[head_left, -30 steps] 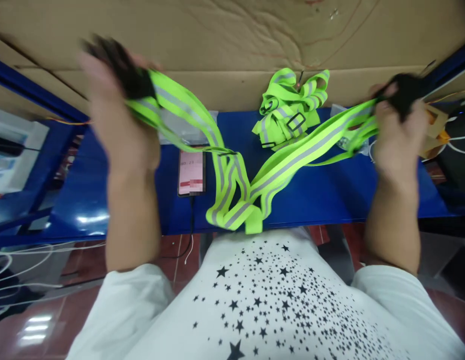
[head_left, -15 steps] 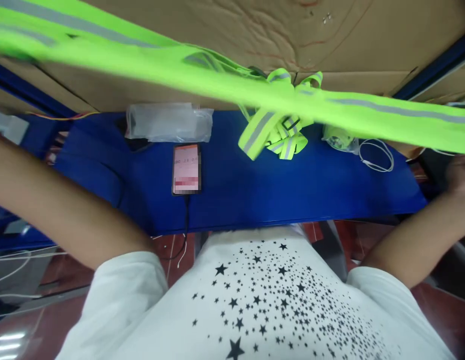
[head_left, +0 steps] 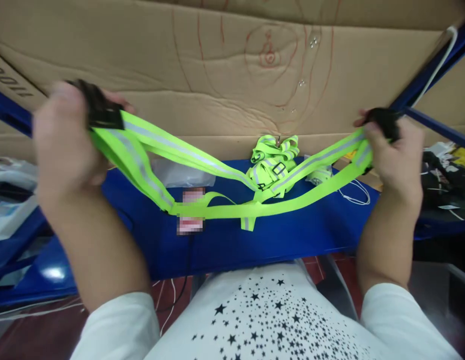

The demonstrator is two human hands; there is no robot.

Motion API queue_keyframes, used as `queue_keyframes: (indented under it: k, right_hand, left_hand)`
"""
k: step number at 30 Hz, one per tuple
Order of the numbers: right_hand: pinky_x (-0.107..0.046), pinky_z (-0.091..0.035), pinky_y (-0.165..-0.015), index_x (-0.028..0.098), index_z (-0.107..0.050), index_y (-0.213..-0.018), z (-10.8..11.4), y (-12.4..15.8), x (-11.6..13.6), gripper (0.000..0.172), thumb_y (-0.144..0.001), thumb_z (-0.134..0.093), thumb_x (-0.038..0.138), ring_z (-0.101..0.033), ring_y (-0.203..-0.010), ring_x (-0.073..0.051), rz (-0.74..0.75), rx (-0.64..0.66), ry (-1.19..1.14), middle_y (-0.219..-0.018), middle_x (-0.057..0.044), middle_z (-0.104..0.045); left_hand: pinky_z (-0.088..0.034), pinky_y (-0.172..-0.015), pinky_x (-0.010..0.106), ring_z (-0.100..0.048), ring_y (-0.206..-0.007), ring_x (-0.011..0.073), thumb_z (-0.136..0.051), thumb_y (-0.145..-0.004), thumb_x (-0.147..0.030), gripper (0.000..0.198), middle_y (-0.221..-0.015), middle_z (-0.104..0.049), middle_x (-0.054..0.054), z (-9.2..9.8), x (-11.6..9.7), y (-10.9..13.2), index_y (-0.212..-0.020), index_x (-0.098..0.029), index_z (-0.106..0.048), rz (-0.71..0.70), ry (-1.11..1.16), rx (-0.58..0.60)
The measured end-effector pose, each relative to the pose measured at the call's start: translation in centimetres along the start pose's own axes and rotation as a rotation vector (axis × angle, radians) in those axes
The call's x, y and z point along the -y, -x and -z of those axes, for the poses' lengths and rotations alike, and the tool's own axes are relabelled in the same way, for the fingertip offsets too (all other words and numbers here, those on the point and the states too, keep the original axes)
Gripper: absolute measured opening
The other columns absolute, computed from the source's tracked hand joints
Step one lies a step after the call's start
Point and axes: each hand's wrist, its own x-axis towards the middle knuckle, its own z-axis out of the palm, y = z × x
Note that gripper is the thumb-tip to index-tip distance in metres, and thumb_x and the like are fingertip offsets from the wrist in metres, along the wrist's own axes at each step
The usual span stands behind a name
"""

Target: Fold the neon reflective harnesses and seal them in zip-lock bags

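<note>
A neon yellow-green reflective strap harness (head_left: 217, 212) with grey stripes hangs between my two hands and sags in the middle. My left hand (head_left: 69, 140) is closed around the black part (head_left: 104, 110) at its left end. At the other end, my right hand (head_left: 401, 155) is closed on another black part (head_left: 382, 122). The harness crosses in front of a phone (head_left: 190, 227) and partly hides it. Behind the sagging straps, a pile of similar reflective straps (head_left: 273, 165) with black buckles lies on the blue table (head_left: 292, 240).
Brown cardboard (head_left: 217, 60) with red drawn lines stands behind the table. A clear plastic bag (head_left: 179, 174), a small bag with a green roll (head_left: 319, 174) and a white cable loop (head_left: 358, 192) lie on the table. Blue frame bars (head_left: 431, 75) rise at the sides.
My hands have come inward from the frame's edges. The harness, stretched taut across the view before, now hangs slack and lower, and both hands show.
</note>
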Motion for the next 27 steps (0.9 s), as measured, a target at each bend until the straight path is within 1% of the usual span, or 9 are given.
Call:
queue_keyframes:
  k: [1, 2, 3, 5, 8, 12, 20, 24, 27]
  right_hand:
    - [-0.052, -0.055, -0.103, 0.027, -0.071, -0.128, -0.6, -0.5, 1.8, 0.029, -0.102, -0.058, 0.028, -0.071, -0.114, -0.028, 0.078, 0.042, 0.003, -0.12, -0.009, -0.075]
    - [-0.047, -0.055, -0.105, 0.03, -0.073, -0.125, -1.4, -0.9, 3.6, 0.031, -0.098, -0.062, 0.022, -0.07, -0.114, -0.027, 0.15, 0.17, 0.006, -0.121, -0.006, -0.075]
    - [-0.047, -0.054, -0.106, 0.027, -0.072, -0.129, -2.3, -1.1, 5.2, 0.04, -0.094, -0.059, 0.012, -0.069, -0.116, -0.027, 0.264, 0.302, 0.03, -0.125, -0.007, -0.073]
    - [-0.048, -0.053, -0.105, 0.019, -0.07, -0.134, -4.5, -1.3, 8.0, 0.055, -0.085, -0.055, 0.0, -0.067, -0.118, -0.029, 0.406, 0.417, 0.042, -0.127, -0.011, -0.071]
    - [-0.051, -0.047, -0.108, 0.017, -0.066, -0.139, -7.5, -0.6, 10.9, 0.062, -0.084, -0.049, -0.003, -0.06, -0.126, -0.032, 0.541, 0.474, 0.043, -0.132, -0.013, -0.067]
    - [-0.048, -0.044, -0.107, 0.017, -0.065, -0.14, -9.3, 0.8, 12.6, 0.06, -0.088, -0.044, -0.004, -0.056, -0.125, -0.031, 0.615, 0.464, 0.038, -0.134, -0.013, -0.064]
    - [-0.051, -0.044, -0.104, 0.017, -0.063, -0.139, -10.6, 1.5, 12.3, 0.057, -0.089, -0.044, -0.003, -0.056, -0.119, -0.031, 0.576, 0.451, 0.027, -0.13, -0.015, -0.065]
    - [-0.054, -0.046, -0.109, 0.013, -0.052, -0.147, -12.2, 1.9, 12.5, 0.058, -0.091, -0.044, 0.0, -0.055, -0.129, -0.032, 0.531, 0.434, -0.064, -0.141, -0.019, -0.058]
    - [-0.053, -0.046, -0.112, 0.009, -0.045, -0.151, -12.7, 1.8, 12.6, 0.062, -0.09, -0.046, 0.001, -0.053, -0.137, -0.032, 0.486, 0.4, -0.143, -0.148, -0.023, -0.053]
  left_hand:
    - [-0.058, -0.086, 0.039, -0.07, -0.1, 0.0235, -0.034, -0.105, -0.069, 0.066, -0.118, -0.073, 0.006, -0.4, -1.1, 0.2, -0.125, -0.015, -0.066, 0.025, 0.011, 0.054]
    - [-0.057, -0.086, 0.038, -0.071, -0.097, 0.0234, -0.049, -0.102, -0.066, 0.055, -0.111, -0.075, 0.004, -0.9, -2.3, 0.4, -0.116, -0.017, -0.071, 0.008, -0.042, 0.129]
    - [-0.056, -0.09, 0.038, -0.071, -0.099, 0.0236, -0.052, -0.102, -0.062, 0.049, -0.111, -0.076, 0.004, -1.6, -3.6, 0.7, -0.115, -0.018, -0.072, -0.031, -0.099, 0.255]
    - [-0.055, -0.095, 0.037, -0.073, -0.102, 0.0244, -0.064, -0.097, -0.058, 0.046, -0.114, -0.077, 0.006, -3.2, -5.6, 1.3, -0.119, -0.018, -0.071, -0.138, -0.125, 0.43]
    - [-0.055, -0.098, 0.038, -0.074, -0.11, 0.0278, -0.071, -0.09, -0.063, 0.068, -0.124, -0.076, 0.008, -5.5, -6.9, 2.3, -0.142, -0.022, -0.059, -0.229, -0.132, 0.536]
    - [-0.056, -0.098, 0.041, -0.072, -0.12, 0.0346, -0.074, -0.083, -0.071, 0.096, -0.131, -0.073, 0.009, -6.8, -7.0, 3.0, -0.161, -0.031, -0.035, -0.136, -0.143, 0.645]
    - [-0.058, -0.098, 0.039, -0.069, -0.125, 0.0353, -0.076, -0.081, -0.071, 0.101, -0.14, -0.069, 0.008, -7.1, -7.2, 3.0, -0.164, -0.037, -0.028, -0.127, -0.087, 0.597]
    - [-0.057, -0.1, 0.037, -0.065, -0.132, 0.0347, -0.075, -0.081, -0.071, 0.102, -0.155, -0.057, 0.01, -8.0, -7.0, 3.2, -0.164, -0.034, -0.028, -0.151, -0.023, 0.549]
    - [-0.053, -0.108, 0.037, -0.062, -0.137, 0.0314, -0.077, -0.083, -0.066, 0.098, -0.148, -0.063, 0.009, -8.7, -7.2, 3.3, -0.163, -0.031, -0.031, -0.15, 0.042, 0.478]
